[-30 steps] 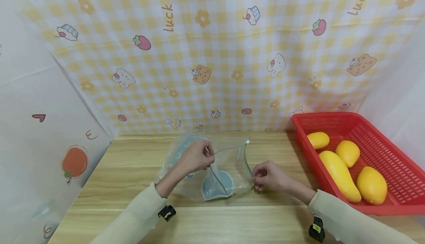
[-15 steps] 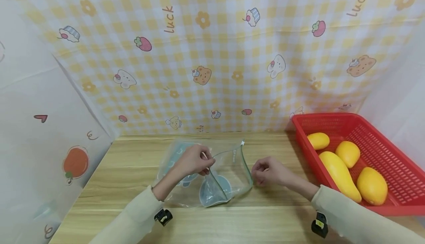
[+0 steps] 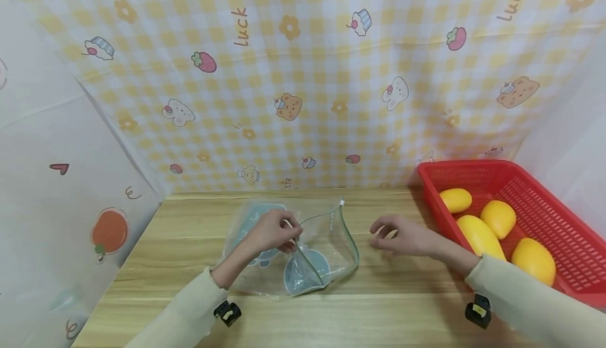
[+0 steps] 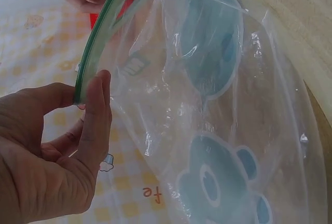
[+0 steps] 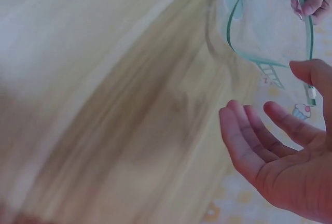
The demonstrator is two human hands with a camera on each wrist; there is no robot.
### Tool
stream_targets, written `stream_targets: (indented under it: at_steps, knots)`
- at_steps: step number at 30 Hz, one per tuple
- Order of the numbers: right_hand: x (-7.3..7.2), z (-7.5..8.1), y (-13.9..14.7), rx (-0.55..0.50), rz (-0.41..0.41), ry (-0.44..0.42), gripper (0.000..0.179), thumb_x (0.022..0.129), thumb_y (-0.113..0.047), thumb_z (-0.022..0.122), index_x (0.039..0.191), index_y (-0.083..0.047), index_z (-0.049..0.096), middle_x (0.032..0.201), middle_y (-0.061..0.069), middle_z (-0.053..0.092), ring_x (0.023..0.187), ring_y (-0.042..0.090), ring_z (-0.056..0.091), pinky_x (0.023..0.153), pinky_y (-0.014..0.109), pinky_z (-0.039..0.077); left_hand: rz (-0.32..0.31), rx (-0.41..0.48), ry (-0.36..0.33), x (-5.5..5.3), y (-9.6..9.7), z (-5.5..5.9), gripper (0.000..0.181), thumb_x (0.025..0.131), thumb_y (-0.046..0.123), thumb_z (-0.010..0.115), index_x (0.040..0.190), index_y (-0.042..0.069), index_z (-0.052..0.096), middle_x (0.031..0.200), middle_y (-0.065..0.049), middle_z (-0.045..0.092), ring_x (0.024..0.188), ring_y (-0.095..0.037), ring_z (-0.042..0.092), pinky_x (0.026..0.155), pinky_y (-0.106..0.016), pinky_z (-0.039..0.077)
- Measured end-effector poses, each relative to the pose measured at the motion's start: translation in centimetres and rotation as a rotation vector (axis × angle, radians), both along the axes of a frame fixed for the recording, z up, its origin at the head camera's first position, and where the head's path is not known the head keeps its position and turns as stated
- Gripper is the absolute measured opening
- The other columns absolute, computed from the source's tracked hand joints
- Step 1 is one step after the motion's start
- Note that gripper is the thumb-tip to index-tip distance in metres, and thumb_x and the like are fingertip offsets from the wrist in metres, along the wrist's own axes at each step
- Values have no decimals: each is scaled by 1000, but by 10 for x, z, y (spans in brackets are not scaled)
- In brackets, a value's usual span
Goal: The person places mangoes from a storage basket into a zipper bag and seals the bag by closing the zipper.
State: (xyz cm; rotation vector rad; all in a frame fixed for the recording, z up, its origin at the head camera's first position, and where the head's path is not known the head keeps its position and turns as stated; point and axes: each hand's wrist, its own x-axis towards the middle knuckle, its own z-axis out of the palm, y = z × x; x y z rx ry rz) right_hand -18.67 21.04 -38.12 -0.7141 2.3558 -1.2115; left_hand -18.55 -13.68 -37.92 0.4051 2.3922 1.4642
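Observation:
A clear zip bag [image 3: 333, 248] with blue printed shapes and a green-edged mouth lies on the wooden table, its mouth spread apart toward the right. My left hand [image 3: 274, 231] pinches one edge of that mouth between thumb and forefinger. In the left wrist view the green zip strip [image 4: 98, 42] runs up from the pinch, and the bag [image 4: 212, 53] hangs out to the right. My right hand [image 3: 402, 236] is off the bag, to its right, with fingers loosely bent and nothing in them. The right wrist view shows the right hand [image 5: 280, 151] with thumb and fingers apart.
At the right stands a red plastic basket [image 3: 563, 214] holding several yellow mangoes [image 3: 532, 258]. The right forearm passes in front of the basket's near left side. A checked cloth [image 3: 322, 74] hangs behind the wooden table [image 3: 360, 321].
My right hand has let go of the bag's edge and moved right, toward the basket. My left hand keeps its pinch and has shifted slightly left. The bag's mouth stays apart.

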Motion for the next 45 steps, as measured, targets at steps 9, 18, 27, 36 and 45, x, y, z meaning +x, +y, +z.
stream_targets:
  at_steps: [9, 18, 27, 36, 45]
  knots:
    - [2, 24, 19, 196, -2, 112, 50, 89, -33, 80, 127, -5, 61, 119, 12, 65, 101, 31, 68, 83, 39, 61, 11, 37, -37, 4, -2, 1, 14, 97, 3, 65, 99, -11, 66, 76, -14, 67, 63, -33, 72, 61, -44, 64]
    - [6, 40, 36, 279, -1, 168, 62, 86, -37, 82, 134, -7, 58, 126, 11, 63, 109, 35, 63, 86, 45, 59, 8, 50, -59, 5, -4, 0, 16, 99, 5, 64, 102, -11, 65, 79, -15, 69, 65, -33, 72, 63, -45, 64]
    - [8, 51, 54, 333, -11, 305, 63, 86, -47, 81, 131, -7, 61, 122, 5, 64, 105, 28, 63, 83, 42, 58, 3, 47, -59, 7, -7, 0, 16, 99, 5, 64, 103, -11, 65, 81, -15, 69, 64, -30, 71, 62, -42, 64]
    - [13, 59, 69, 382, -81, 407, 65, 84, -46, 83, 132, -8, 62, 119, 4, 64, 92, 21, 56, 62, 28, 52, -3, 41, -69, 5, -8, -5, 16, 99, 4, 63, 104, -12, 64, 81, -16, 69, 64, -27, 71, 65, -45, 64]
    - [14, 62, 84, 375, -124, 435, 63, 83, -46, 84, 129, -9, 62, 122, 8, 64, 103, 31, 62, 77, 42, 59, -5, 30, -73, 6, -9, -7, 15, 99, 3, 63, 103, -12, 65, 79, -14, 68, 63, -26, 71, 66, -47, 63]
